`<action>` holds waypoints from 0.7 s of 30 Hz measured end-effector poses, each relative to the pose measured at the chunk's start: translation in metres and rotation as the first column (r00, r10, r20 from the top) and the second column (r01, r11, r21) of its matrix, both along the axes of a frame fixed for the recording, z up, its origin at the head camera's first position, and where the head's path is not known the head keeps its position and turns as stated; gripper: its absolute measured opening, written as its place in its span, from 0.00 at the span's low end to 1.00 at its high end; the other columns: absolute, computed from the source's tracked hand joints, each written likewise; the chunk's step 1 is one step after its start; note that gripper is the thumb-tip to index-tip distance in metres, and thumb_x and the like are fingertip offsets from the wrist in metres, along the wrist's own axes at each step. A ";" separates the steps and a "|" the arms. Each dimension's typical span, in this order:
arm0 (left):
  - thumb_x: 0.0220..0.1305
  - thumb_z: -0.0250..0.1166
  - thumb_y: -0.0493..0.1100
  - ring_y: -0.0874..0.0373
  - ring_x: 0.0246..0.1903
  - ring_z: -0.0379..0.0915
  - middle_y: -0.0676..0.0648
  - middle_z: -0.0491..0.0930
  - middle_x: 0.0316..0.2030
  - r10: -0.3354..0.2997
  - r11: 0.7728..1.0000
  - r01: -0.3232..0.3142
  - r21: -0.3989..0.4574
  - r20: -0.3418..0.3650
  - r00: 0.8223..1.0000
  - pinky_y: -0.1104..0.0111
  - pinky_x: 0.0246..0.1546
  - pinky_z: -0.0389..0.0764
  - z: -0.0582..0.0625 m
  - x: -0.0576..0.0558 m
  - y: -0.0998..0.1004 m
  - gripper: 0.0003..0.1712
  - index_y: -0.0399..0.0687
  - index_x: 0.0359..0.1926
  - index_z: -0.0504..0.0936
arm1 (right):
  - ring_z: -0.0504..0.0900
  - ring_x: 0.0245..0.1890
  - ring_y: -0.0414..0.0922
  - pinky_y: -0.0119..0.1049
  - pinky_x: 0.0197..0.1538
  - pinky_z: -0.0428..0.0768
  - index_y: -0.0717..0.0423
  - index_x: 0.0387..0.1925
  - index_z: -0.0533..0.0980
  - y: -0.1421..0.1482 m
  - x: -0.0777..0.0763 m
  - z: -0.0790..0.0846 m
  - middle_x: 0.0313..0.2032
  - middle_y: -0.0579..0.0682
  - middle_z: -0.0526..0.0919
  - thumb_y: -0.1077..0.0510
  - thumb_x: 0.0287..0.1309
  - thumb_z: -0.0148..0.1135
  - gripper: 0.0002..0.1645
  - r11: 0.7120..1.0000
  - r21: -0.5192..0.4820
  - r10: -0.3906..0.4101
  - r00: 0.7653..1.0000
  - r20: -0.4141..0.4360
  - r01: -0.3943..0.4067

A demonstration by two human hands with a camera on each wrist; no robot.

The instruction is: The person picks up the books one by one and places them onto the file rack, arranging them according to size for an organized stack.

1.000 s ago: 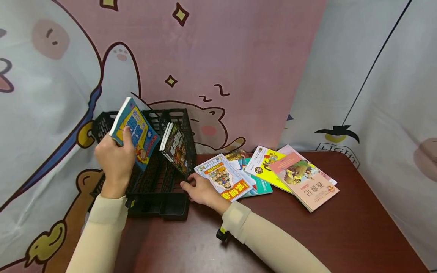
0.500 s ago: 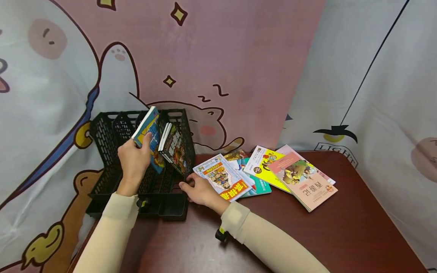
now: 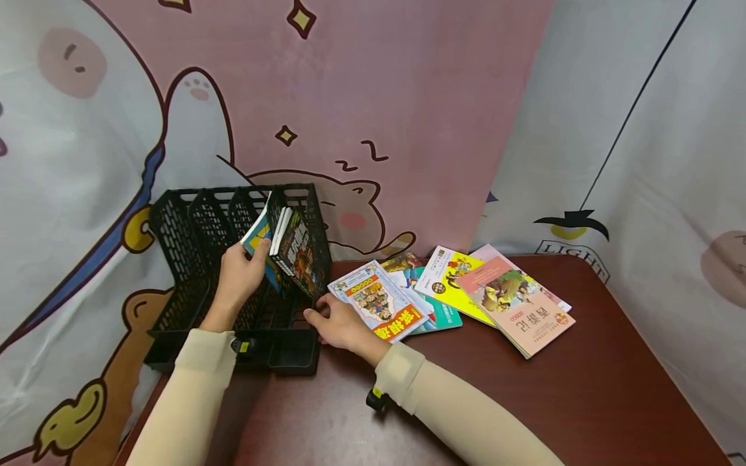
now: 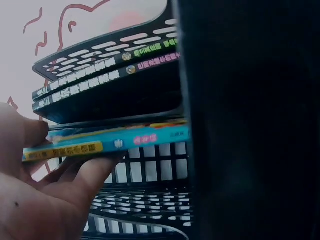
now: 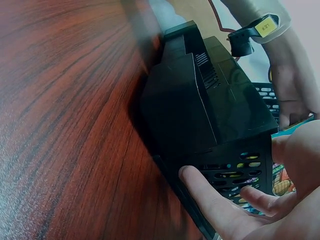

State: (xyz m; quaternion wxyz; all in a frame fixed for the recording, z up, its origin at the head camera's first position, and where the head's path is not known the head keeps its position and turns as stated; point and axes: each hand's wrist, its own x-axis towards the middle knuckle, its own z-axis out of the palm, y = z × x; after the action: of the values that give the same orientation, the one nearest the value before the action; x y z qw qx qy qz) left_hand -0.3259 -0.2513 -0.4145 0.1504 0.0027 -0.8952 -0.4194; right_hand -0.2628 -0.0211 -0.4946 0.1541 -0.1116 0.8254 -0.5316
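My left hand (image 3: pixel 240 278) pinches a thin blue-and-yellow book (image 3: pixel 254 241) between thumb and fingers. The book stands tilted inside a black slotted book rack (image 3: pixel 175 249), in the compartment left of the rightmost divider. In the left wrist view its blue spine (image 4: pixel 160 139) runs below two dark books (image 4: pixel 85 89). Those dark books (image 3: pixel 303 249) lean in the rack's rightmost compartment. At the front right corner, my right hand (image 3: pixel 345 323) grips the rack's side wall, fingertips (image 5: pixel 189 174) on the outer face and thumb on the inner side.
Right of the rack, a white-blue-and-orange book (image 3: pixel 381 303) overlaps other books, including a teal one (image 3: pixel 444 317). Farther right, a yellow-and-white book (image 3: pixel 445 285) lies under a pink book (image 3: pixel 519 307) on the reddish-brown table (image 3: pixel 373 414). A printed cloth (image 3: pixel 437 116) hangs behind.
My left hand has moved right with the blue book and lowered it into the rack, beside the divider. The right hand keeps its grip on the rack's wall.
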 end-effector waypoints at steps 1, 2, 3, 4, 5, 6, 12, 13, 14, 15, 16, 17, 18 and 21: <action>0.86 0.53 0.64 0.39 0.40 0.89 0.29 0.89 0.50 -0.009 1.000 0.009 -0.010 0.008 1.000 0.68 0.33 0.85 0.000 0.000 -0.001 0.36 0.34 0.65 0.84 | 0.91 0.29 0.45 0.36 0.32 0.85 0.53 0.65 0.76 0.000 0.000 0.000 0.46 0.49 0.91 0.37 0.81 0.61 0.28 1.000 0.000 0.000 1.000 -0.002 0.000; 0.87 0.52 0.64 0.41 0.39 0.89 0.29 0.89 0.50 -0.021 1.000 0.021 -0.018 0.023 1.000 0.68 0.34 0.84 -0.001 -0.001 -0.002 0.37 0.34 0.66 0.83 | 0.91 0.29 0.44 0.36 0.32 0.85 0.53 0.65 0.75 0.000 0.000 0.001 0.46 0.48 0.91 0.37 0.81 0.61 0.28 1.000 0.000 0.000 1.000 -0.003 0.000; 0.87 0.51 0.64 0.44 0.38 0.88 0.30 0.89 0.49 -0.031 0.999 0.032 -0.022 0.037 0.999 0.68 0.35 0.83 -0.002 -0.001 -0.003 0.38 0.34 0.67 0.83 | 0.91 0.28 0.44 0.36 0.32 0.86 0.53 0.65 0.75 0.000 0.000 0.001 0.46 0.48 0.91 0.37 0.81 0.61 0.28 1.000 -0.001 0.000 1.000 -0.002 0.000; 0.88 0.51 0.63 0.48 0.35 0.86 0.31 0.88 0.46 -0.043 0.999 0.044 -0.020 0.054 0.998 0.68 0.34 0.82 -0.003 -0.001 -0.004 0.37 0.34 0.67 0.82 | 0.90 0.28 0.43 0.36 0.32 0.86 0.53 0.65 0.75 0.000 0.000 0.001 0.46 0.48 0.91 0.37 0.81 0.61 0.28 1.000 -0.001 0.001 1.000 -0.001 -0.001; 0.88 0.50 0.63 0.51 0.31 0.82 0.32 0.86 0.42 -0.056 0.998 0.058 -0.013 0.079 0.995 0.67 0.33 0.80 -0.004 -0.001 -0.005 0.37 0.34 0.68 0.81 | 0.90 0.28 0.42 0.36 0.32 0.86 0.53 0.65 0.75 0.000 0.000 0.001 0.46 0.48 0.91 0.37 0.81 0.61 0.28 1.000 0.000 0.003 1.000 0.002 -0.003; 0.89 0.49 0.62 0.54 0.28 0.78 0.35 0.84 0.38 -0.072 0.997 0.072 -0.001 0.104 0.992 0.67 0.31 0.77 -0.006 0.000 -0.007 0.36 0.34 0.69 0.81 | 0.90 0.27 0.42 0.36 0.32 0.86 0.53 0.65 0.75 0.000 0.001 0.001 0.46 0.48 0.91 0.37 0.81 0.61 0.28 1.000 0.000 0.004 1.000 0.004 -0.004; 0.88 0.46 0.54 0.60 0.23 0.64 0.45 0.73 0.32 -0.144 0.990 0.140 0.035 0.177 0.974 0.64 0.26 0.71 -0.017 0.000 -0.010 0.32 0.39 0.79 0.73 | 0.90 0.27 0.43 0.36 0.32 0.85 0.53 0.65 0.75 -0.001 0.001 0.002 0.46 0.48 0.91 0.37 0.81 0.61 0.29 1.000 0.004 0.007 1.000 -0.003 -0.007; 0.88 0.46 0.52 0.57 0.25 0.67 0.42 0.76 0.36 -0.148 0.989 0.147 0.018 0.172 0.974 0.63 0.28 0.72 -0.018 0.000 -0.008 0.31 0.40 0.79 0.72 | 0.90 0.27 0.44 0.36 0.32 0.85 0.53 0.65 0.75 -0.001 0.001 0.002 0.45 0.48 0.91 0.37 0.81 0.61 0.28 1.000 0.006 0.006 1.000 -0.009 -0.006; 0.88 0.47 0.51 0.54 0.28 0.70 0.38 0.79 0.41 -0.152 0.988 0.154 0.003 0.166 0.974 0.61 0.30 0.73 -0.018 -0.001 -0.006 0.31 0.41 0.79 0.72 | 0.91 0.28 0.45 0.36 0.31 0.84 0.53 0.65 0.75 -0.001 0.001 0.003 0.45 0.48 0.91 0.37 0.81 0.61 0.28 1.000 0.008 0.005 1.000 -0.014 -0.005; 0.88 0.47 0.50 0.50 0.32 0.73 0.35 0.81 0.47 -0.158 0.987 0.162 -0.011 0.164 0.974 0.60 0.34 0.74 -0.018 -0.001 -0.004 0.31 0.42 0.80 0.71 | 0.91 0.28 0.45 0.36 0.31 0.84 0.53 0.65 0.75 0.000 0.000 0.003 0.44 0.49 0.91 0.37 0.81 0.61 0.28 1.000 0.010 0.004 1.000 -0.019 -0.004; 0.87 0.48 0.50 0.48 0.37 0.75 0.33 0.81 0.56 -0.164 0.985 0.171 -0.032 0.167 0.972 0.58 0.38 0.75 -0.018 -0.002 -0.002 0.30 0.43 0.81 0.70 | 0.91 0.28 0.46 0.36 0.31 0.84 0.53 0.65 0.75 0.000 0.000 0.003 0.45 0.49 0.91 0.37 0.81 0.60 0.28 1.000 0.012 0.003 1.000 -0.022 -0.003; 0.87 0.49 0.49 0.46 0.41 0.76 0.31 0.80 0.63 -0.172 0.982 0.183 -0.051 0.174 0.970 0.57 0.40 0.75 -0.019 -0.002 -0.001 0.31 0.44 0.82 0.69 | 0.91 0.28 0.46 0.36 0.31 0.84 0.53 0.64 0.75 0.000 0.000 0.003 0.45 0.49 0.91 0.37 0.81 0.60 0.28 1.000 0.013 0.001 1.000 -0.020 0.000; 0.86 0.51 0.48 0.43 0.42 0.76 0.31 0.78 0.69 -0.178 0.979 0.192 -0.062 0.185 0.966 0.55 0.41 0.76 -0.019 -0.002 0.001 0.32 0.46 0.84 0.66 | 0.91 0.28 0.45 0.36 0.31 0.84 0.53 0.64 0.75 0.000 0.000 0.003 0.46 0.49 0.91 0.37 0.81 0.60 0.28 1.000 0.014 -0.002 1.000 -0.021 0.002; 0.84 0.55 0.47 0.44 0.37 0.75 0.32 0.70 0.79 -0.192 0.973 0.215 -0.078 0.232 0.954 0.53 0.41 0.75 -0.020 0.001 0.001 0.38 0.52 0.89 0.57 | 0.91 0.28 0.45 0.36 0.32 0.85 0.53 0.66 0.75 -0.001 0.001 0.001 0.49 0.51 0.91 0.37 0.81 0.60 0.29 1.000 0.004 0.001 1.000 -0.005 -0.001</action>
State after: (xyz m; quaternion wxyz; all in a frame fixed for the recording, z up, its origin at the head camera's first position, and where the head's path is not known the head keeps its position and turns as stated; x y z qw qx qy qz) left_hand -0.3247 -0.2507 -0.4340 0.0050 -0.0503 -0.9223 -0.3832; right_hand -0.2615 -0.0216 -0.4935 0.1527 -0.1129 0.8269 -0.5294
